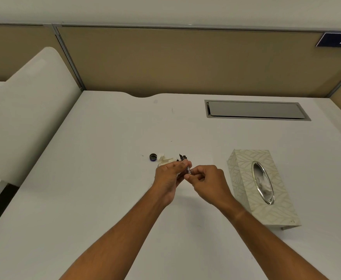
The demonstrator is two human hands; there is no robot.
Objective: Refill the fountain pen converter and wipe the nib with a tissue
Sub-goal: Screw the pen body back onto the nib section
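Now your left hand [170, 174] and right hand [207, 181] both pinch the thin pen part [187, 168] above the middle of the worktop [105, 199]. A crumpled tissue [165, 159] and small cap [153, 157] lie just behind, the tissue box [244, 158] nearer the right edge.

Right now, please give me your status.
Both hands, left and right, pinch the pen. Nib points up, away. Cap, crumpled tissue behind. Nothing in the way.

We count two hands, left hand [170, 174] and right hand [208, 181], one fountain pen [185, 163], one bottle cap [153, 157], one crumpled tissue [165, 159], one tissue box [260, 186], all on one desk [105, 178].
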